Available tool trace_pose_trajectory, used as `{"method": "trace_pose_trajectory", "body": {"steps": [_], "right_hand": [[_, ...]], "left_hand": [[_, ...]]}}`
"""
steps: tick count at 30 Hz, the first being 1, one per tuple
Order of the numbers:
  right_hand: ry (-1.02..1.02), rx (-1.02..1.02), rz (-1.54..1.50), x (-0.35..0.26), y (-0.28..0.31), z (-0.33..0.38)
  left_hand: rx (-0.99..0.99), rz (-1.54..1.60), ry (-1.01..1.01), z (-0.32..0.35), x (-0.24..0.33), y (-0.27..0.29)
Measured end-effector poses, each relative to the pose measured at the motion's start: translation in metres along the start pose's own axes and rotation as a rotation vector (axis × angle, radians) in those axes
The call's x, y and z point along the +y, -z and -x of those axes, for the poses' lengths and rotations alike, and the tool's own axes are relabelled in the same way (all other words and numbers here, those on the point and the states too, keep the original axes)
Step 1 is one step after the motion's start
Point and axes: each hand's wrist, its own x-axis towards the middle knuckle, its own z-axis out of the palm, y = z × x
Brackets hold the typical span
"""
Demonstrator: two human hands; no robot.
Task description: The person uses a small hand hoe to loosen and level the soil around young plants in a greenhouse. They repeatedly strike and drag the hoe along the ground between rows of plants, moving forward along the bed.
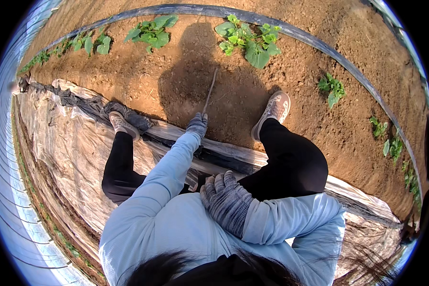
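Observation:
My left hand (197,126), in a grey knitted glove, is closed around the lower end of a thin, pale stick (210,91). The stick points away from me over the bare soil, and its far tip is close to the ground; whether it touches I cannot tell. My right hand (228,202), gloved the same way, lies flat against the front of my body with its fingers extended and holds nothing. Ahead of the stick, to its right, grows a leafy green plant (250,40); another plant (152,32) stands to its left.
A dark irrigation hose (314,42) curves behind the plants. Smaller seedlings (332,89) continue along the right side. Between my feet, one in a patterned shoe (276,108), runs crumpled black and clear plastic sheeting (233,161). Greenhouse film walls (5,157) rise at the left.

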Motion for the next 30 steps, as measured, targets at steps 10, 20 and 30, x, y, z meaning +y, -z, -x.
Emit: {"method": "trace_pose_trajectory", "body": {"steps": [10, 20, 30], "right_hand": [[-0.02, 0.129, 0.1, 0.008, 0.006, 0.014], [-0.151, 0.14, 0.075, 0.023, 0.005, 0.009], [-0.166, 0.121, 0.046, 0.028, 0.011, -0.001]], "left_hand": [[0.087, 0.107, -0.052, 0.042, -0.062, -0.023], [0.278, 0.093, -0.082, -0.128, 0.062, 0.085], [0.112, -0.086, 0.005, -0.136, 0.022, 0.052]]}}
